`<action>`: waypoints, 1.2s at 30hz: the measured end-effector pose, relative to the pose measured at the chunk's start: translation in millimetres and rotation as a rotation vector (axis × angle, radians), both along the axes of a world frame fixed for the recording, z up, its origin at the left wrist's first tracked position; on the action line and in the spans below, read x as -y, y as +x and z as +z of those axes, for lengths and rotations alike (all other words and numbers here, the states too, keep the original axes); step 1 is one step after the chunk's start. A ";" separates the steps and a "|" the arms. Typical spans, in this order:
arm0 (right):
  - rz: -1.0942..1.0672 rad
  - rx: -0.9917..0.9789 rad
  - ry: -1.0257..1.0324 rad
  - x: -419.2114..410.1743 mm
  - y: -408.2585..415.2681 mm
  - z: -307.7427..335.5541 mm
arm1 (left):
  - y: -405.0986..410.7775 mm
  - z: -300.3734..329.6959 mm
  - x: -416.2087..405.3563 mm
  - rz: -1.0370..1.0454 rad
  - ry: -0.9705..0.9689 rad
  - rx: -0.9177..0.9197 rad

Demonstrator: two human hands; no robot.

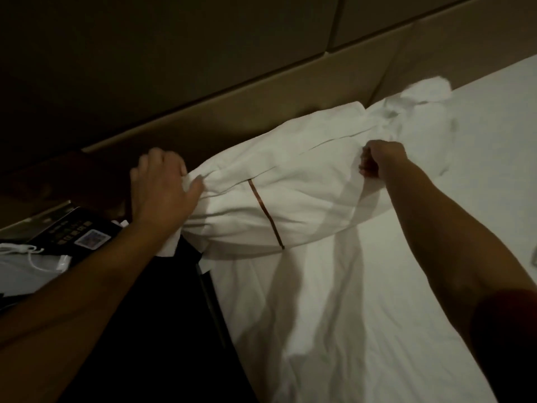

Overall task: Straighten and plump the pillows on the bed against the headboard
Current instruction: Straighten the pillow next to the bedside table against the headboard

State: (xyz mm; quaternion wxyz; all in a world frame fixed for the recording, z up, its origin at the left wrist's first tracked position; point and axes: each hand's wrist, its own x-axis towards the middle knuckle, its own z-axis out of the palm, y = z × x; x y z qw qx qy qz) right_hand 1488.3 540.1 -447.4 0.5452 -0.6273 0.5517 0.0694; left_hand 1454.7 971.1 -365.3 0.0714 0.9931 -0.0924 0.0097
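White cotton pillow with a thin copper stripe (pixel 290 187) lies rumpled along the tan padded headboard (pixel 261 91), mid-plump, not yet squared. Left hand (pixel 162 184) grips its near end; right hand (pixel 377 159) bunches fabric in a fist. Second white pillow (pixel 418 103) beyond looks crumpled, untouched. No containers seen.

Rumpled white pillow (pixel 290 181) against headboard (pixel 232 91)
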 end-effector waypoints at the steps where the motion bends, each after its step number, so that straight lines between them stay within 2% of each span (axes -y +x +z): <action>1: 0.009 -0.014 -0.047 3.5 -2.6 0.4 | -2.1 5.2 10.2 -0.037 -0.071 0.062; 3: 0.036 -0.046 -0.157 6.0 -11.8 -0.6 | -0.3 8.6 32.2 0.027 -0.246 -0.031; 4: 0.046 -0.057 -0.148 3.3 -17.6 -3.5 | 3.2 6.2 42.3 0.187 -0.390 -0.191; 6: 0.030 -0.039 -0.077 -0.6 -25.9 -4.9 | 15.5 -0.5 57.5 0.636 -0.749 -0.651; 7: 0.042 -0.020 -0.096 -1.5 -27.4 -5.3 | 22.4 -6.7 57.8 0.779 -0.897 -0.839; 8: 0.099 0.012 -0.193 -1.1 -24.3 -5.4 | 30.2 -14.1 53.0 0.861 -1.005 -0.937; 11: 0.418 0.181 -0.616 -10.4 2.4 2.7 | 44.6 -34.5 31.2 0.977 -1.131 -0.896; 13: 0.641 0.282 -0.721 -28.5 31.2 9.7 | 45.1 -43.2 24.4 1.012 -1.129 -0.838; 15: 0.887 0.171 -0.756 -47.6 52.4 12.0 | 42.5 -44.3 24.5 1.059 -1.166 -0.823; 17: 1.067 -0.024 -0.684 -59.0 58.5 7.6 | 38.4 -41.3 27.0 1.089 -1.240 -0.844; 19: 1.010 -0.074 -0.569 -61.9 47.4 6.8 | 35.4 -41.1 25.4 1.069 -1.220 -0.854; 23: 0.609 0.277 -0.252 -49.0 -18.7 15.4 | 28.5 -43.7 36.0 0.918 -1.114 -1.015; 25: 0.546 0.281 -0.127 -38.4 -68.2 21.4 | 23.9 -50.2 42.3 0.851 -1.067 -1.052; 27: 0.445 0.169 -0.034 -20.8 -109.1 20.8 | 15.8 -56.0 46.5 0.767 -1.020 -1.027; 32: 0.317 -0.148 -0.440 41.1 -102.6 29.9 | -3.5 -25.8 30.3 0.534 -0.897 -1.067; 34: 0.278 -0.201 -0.465 65.8 -95.8 30.8 | -4.2 -4.1 15.8 0.489 -0.847 -1.080; 36: 0.212 -0.238 -0.384 84.9 -102.6 27.7 | -7.1 8.2 8.6 0.481 -0.875 -1.044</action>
